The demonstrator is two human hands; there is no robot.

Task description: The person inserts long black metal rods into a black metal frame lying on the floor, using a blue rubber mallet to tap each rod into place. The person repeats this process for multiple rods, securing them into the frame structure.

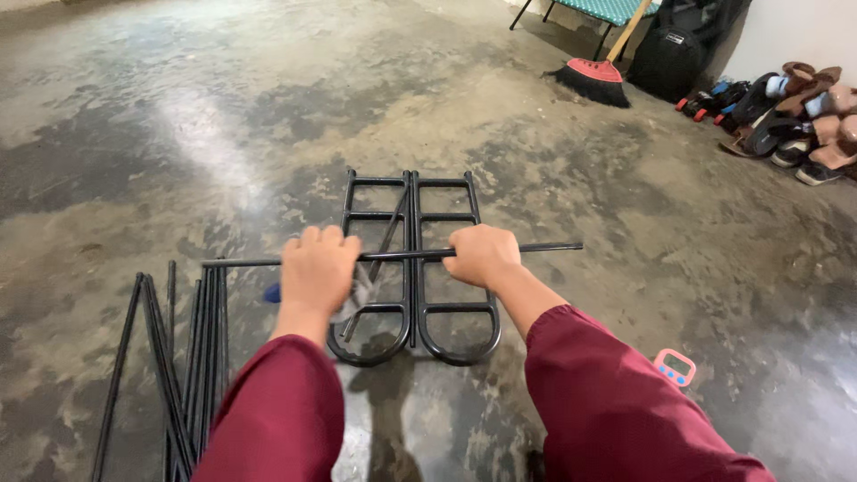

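Observation:
Both my hands grip one long thin black metal rod [544, 247] held level above the floor. My left hand [317, 268] closes on it left of the middle and seems to hold a grey cloth and something blue against it. My right hand [482, 254] closes on it right of the middle. Under the rod, two black ladder-shaped metal frames [451, 268] lie flat side by side on the concrete floor, rounded ends toward me. Another thin rod lies slanted across the left frame. Both sleeves are dark red.
A bundle of black rods [178, 366] lies on the floor at my left. A small pink timer [674, 367] sits at my right. Far right stand a red broom [596, 78], a black bag [668, 61] and a pile of shoes [794, 120].

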